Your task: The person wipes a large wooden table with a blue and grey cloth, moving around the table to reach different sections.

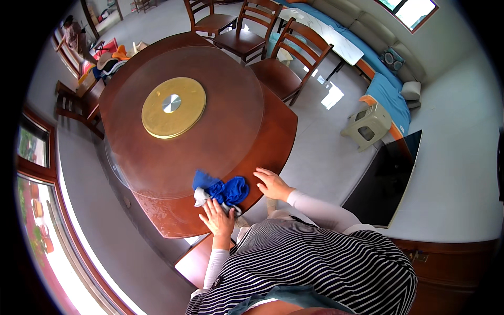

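Note:
A crumpled blue cloth with a whitish-grey part lies on the near edge of the dark red-brown wooden table. My left hand reaches it from below, fingers stretched out and resting against the whitish part. To the right, my right hand hovers by the table's edge, fingers apart and holding nothing. A round clear glass top covers the middle of the table, with a gold disc at its centre. Droplets or wet smears show on the wood at the near left corner.
Wooden chairs stand along the table's far right side, and another chair is at its left. A plastic stool, a dark flat screen and a sofa with a blue cover are to the right. Far left is another person.

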Demonstrator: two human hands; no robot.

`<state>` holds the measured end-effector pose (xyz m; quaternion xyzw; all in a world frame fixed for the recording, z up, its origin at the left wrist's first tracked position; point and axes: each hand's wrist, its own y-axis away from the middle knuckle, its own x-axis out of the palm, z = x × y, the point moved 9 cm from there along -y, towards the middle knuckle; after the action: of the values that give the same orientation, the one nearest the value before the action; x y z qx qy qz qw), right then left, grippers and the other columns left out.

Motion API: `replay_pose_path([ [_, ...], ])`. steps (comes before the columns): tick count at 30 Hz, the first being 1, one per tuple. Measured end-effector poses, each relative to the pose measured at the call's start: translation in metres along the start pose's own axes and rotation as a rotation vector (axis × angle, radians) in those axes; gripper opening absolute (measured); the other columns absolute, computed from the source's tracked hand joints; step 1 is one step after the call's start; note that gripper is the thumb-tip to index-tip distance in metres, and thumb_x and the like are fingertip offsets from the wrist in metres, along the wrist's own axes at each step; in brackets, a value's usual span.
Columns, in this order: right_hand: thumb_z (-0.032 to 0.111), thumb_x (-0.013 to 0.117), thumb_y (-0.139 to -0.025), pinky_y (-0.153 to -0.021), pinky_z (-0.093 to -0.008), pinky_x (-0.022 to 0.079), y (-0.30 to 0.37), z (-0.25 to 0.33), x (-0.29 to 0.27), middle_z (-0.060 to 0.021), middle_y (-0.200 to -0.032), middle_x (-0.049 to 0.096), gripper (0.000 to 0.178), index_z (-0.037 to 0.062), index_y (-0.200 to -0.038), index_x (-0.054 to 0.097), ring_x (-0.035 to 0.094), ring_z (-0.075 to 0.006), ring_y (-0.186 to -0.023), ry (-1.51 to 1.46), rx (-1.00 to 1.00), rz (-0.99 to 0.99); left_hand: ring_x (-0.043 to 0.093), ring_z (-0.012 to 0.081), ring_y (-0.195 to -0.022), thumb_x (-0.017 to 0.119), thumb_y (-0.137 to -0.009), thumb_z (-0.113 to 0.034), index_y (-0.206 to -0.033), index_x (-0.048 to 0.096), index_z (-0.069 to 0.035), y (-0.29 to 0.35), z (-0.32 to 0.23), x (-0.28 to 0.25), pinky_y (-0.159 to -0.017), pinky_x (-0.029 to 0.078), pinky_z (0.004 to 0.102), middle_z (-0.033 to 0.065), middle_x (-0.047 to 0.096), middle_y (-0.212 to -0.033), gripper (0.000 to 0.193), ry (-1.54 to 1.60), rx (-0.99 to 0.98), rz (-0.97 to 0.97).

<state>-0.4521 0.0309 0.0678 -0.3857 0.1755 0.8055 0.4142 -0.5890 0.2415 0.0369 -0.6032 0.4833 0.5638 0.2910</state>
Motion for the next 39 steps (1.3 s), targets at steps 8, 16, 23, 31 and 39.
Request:
replay_pose_path([
  [8, 0.017, 0.061, -0.09, -0.105, -0.0442, 0.046, 0.117, -0.112, -0.072, -0.0221, -0.135, 0.057, 0.042, 0.0015, -0.129, 0.058, 0.053, -0.0374, -0.127, -0.047, 0.251, -0.103, 0.045, 0.0437, -0.12, 0.078, -0.079, -0.024, -0.116, 0.057, 0.004, -0.021, -0.045, -0.006, -0.104, 0.038, 0.0542, 0.0235, 0.051, -0.127, 0.051, 0.256, 0.12, -0.393],
  [16, 0.015, 0.061, -0.089, -0.1, -0.0447, 0.048, 0.185, -0.229, -0.128, -0.0235, -0.124, 0.063, 0.036, 0.0012, -0.122, 0.061, 0.058, -0.0409, -0.116, -0.017, 0.31, -0.087, 0.048, 0.0402, -0.116, 0.074, -0.082, -0.024, -0.116, 0.058, -0.003, -0.096, -0.234, 0.028, -0.103, 0.04, 0.0469, 0.0196, 0.054, -0.122, 0.043, 0.269, 0.32, -0.312],
  [23, 0.014, 0.061, -0.089, -0.095, -0.0452, 0.049, 0.209, -0.309, -0.19, -0.0211, -0.117, 0.065, 0.034, 0.0018, -0.121, 0.063, 0.061, -0.0403, -0.11, -0.047, 0.362, -0.097, 0.04, 0.0432, -0.13, 0.07, -0.086, -0.033, -0.137, 0.048, 0.002, -0.085, -0.264, 0.037, -0.112, 0.032, 0.0513, 0.0237, 0.045, -0.14, 0.066, 0.144, 0.181, -0.33],
  [31, 0.016, 0.06, -0.091, -0.085, -0.0461, 0.052, 0.178, -0.367, -0.186, -0.0206, -0.107, 0.068, 0.03, 0.0005, -0.116, 0.063, 0.064, -0.0393, -0.099, -0.067, 0.419, 0.028, 0.033, 0.0438, -0.141, 0.064, -0.091, -0.044, -0.146, 0.041, 0.004, -0.14, -0.318, 0.048, -0.119, 0.025, 0.0485, 0.0275, 0.037, -0.152, 0.077, 0.1, 0.179, -0.124],
  [39, 0.017, 0.057, -0.092, -0.085, -0.0448, 0.053, 0.058, -0.364, -0.239, -0.0206, -0.107, 0.068, 0.03, 0.0013, -0.117, 0.062, 0.066, -0.0383, -0.098, -0.103, 0.282, 0.113, 0.03, 0.0443, -0.142, 0.064, -0.088, -0.054, -0.149, 0.033, 0.008, -0.285, -0.411, 0.029, -0.118, 0.025, 0.0487, 0.0298, 0.031, -0.154, 0.092, 0.045, 0.108, -0.149],
])
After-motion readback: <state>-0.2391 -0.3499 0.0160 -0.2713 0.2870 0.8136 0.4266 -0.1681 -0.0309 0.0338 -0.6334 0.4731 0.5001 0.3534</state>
